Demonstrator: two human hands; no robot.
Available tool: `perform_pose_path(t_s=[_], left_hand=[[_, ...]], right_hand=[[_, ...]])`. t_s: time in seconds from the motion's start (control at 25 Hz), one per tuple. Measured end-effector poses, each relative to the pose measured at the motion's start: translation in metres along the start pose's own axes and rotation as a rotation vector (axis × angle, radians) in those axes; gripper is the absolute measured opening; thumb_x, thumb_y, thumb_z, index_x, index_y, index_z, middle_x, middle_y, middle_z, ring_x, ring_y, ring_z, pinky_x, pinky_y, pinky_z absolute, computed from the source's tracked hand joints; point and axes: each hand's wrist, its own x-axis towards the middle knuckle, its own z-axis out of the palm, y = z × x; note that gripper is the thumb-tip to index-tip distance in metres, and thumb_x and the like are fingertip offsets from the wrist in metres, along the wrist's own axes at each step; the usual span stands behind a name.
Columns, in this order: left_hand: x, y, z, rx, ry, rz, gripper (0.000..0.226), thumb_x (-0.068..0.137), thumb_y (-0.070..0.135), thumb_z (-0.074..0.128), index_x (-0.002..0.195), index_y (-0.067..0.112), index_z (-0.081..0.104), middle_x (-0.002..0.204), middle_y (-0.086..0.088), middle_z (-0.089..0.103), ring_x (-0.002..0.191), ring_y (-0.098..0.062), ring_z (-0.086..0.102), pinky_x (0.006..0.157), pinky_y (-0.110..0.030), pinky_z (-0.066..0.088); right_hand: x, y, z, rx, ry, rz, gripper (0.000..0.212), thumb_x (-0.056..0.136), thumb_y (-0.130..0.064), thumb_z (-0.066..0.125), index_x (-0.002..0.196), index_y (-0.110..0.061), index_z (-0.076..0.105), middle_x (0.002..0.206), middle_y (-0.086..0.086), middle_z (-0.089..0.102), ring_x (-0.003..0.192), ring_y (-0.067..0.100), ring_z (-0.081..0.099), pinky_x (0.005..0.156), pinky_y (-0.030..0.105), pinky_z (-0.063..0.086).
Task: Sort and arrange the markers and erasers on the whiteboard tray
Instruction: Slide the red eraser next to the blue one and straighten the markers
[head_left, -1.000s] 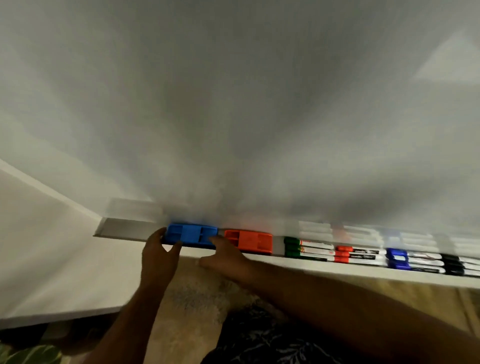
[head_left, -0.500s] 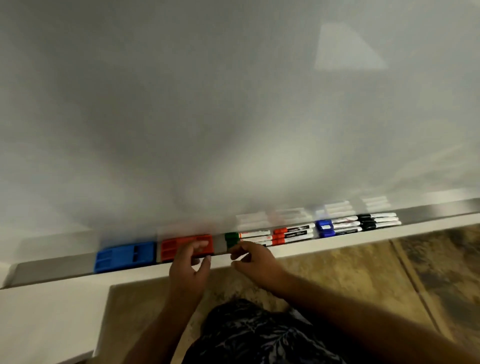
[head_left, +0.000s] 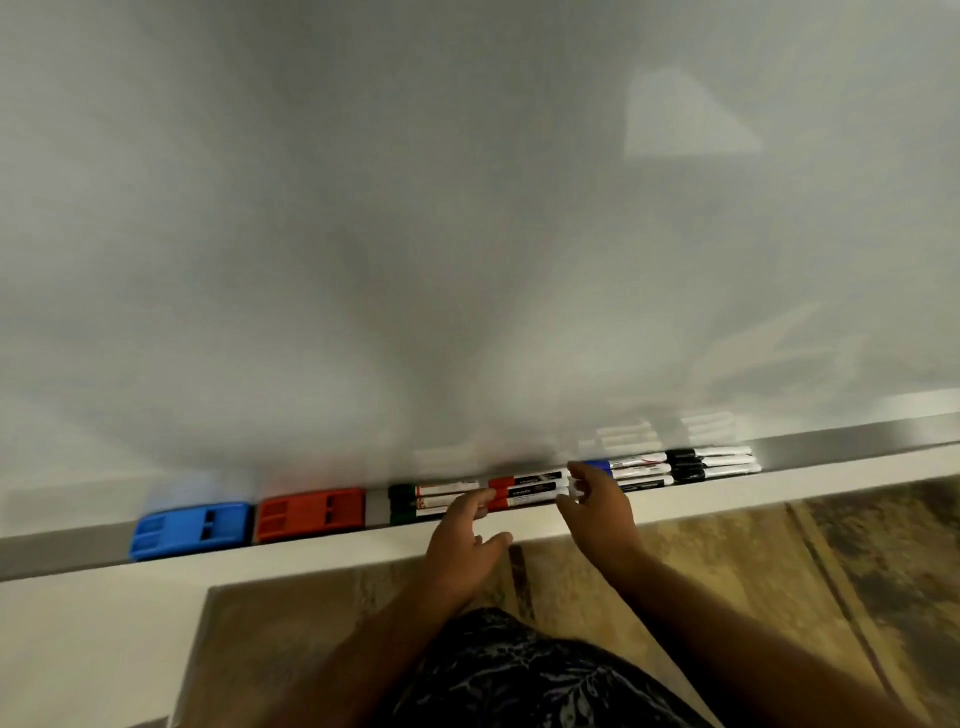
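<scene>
Since half a second ago I see both hands have shifted right along the tray (head_left: 62, 548): the left hand (head_left: 462, 545) has left the red eraser (head_left: 310, 513) and now reaches over the near lip with its fingers loosely spread, tips at the join between the green markers (head_left: 434, 500) and the red markers (head_left: 524, 491), gripping nothing that I can make out. The right hand (head_left: 597, 512) has moved off the green caps and now sits with relaxed, slightly bent fingers at the gap between the red markers and the blue markers (head_left: 631, 470); whether it touches them I cannot tell. The blue eraser (head_left: 189, 529) lies at the left end of the row, just beside the red eraser. All the markers lie flat, long axes running along the tray, caps pointing left, stacked in colour groups from near to far. The black markers (head_left: 711, 465) end the row on the right, below the whiteboard (head_left: 415, 234).
</scene>
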Motion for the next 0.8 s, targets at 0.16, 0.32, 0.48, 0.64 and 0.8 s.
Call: perform_pose_path(t_s=[0.16,0.32,0.48,0.64,0.8], left_hand=[[0.004,0.007,0.032,0.068,0.005,-0.036,0.068,0.087,0.026,0.078,0.146,0.031,0.046,0.149,0.008,0.049,0.123,-0.001,0.046,0.102,-0.027,0.043],[0.006,0.010,0.051,0.110,0.049,-0.074,0.072,0.086,0.031,0.079,0.148,0.031,0.042,0.152,0.007,0.045,0.124,-0.002,0.043,0.103,-0.026,0.040],[0.009,0.016,0.066,0.155,0.093,-0.081,0.074,0.086,0.032,0.079,0.149,0.027,0.041,0.154,0.003,0.045,0.135,-0.012,0.045,0.107,-0.027,0.039],[0.011,0.023,0.077,0.210,0.119,-0.095,0.079,0.087,0.034,0.077,0.154,0.024,0.036,0.161,0.001,0.038,0.144,-0.017,0.040,0.117,-0.033,0.036],[0.016,0.029,0.083,0.247,0.145,-0.082,0.087,0.086,0.032,0.078,0.158,0.020,0.031,0.165,0.000,0.030,0.149,-0.020,0.034,0.123,-0.038,0.031]], right_hand=[[0.015,0.019,-0.011,-0.038,-0.065,-0.009,0.056,0.088,-0.013,0.074,0.142,-0.016,0.057,0.120,-0.001,0.069,0.098,0.006,0.062,0.081,0.015,0.043],[0.022,0.030,-0.017,-0.041,-0.144,-0.040,0.059,0.087,-0.014,0.077,0.141,-0.017,0.056,0.121,-0.003,0.068,0.103,0.008,0.064,0.087,0.020,0.047],[0.030,0.031,-0.021,-0.065,-0.215,-0.077,0.066,0.086,-0.013,0.076,0.146,-0.016,0.050,0.130,0.002,0.065,0.117,0.015,0.063,0.103,0.034,0.052],[0.034,0.031,-0.022,-0.069,-0.280,-0.111,0.066,0.085,-0.012,0.076,0.145,-0.018,0.052,0.129,0.000,0.066,0.121,0.016,0.062,0.099,0.027,0.050],[0.037,0.033,-0.024,-0.075,-0.321,-0.147,0.069,0.085,-0.014,0.075,0.148,-0.019,0.049,0.126,-0.006,0.066,0.114,0.009,0.062,0.093,0.020,0.049]])
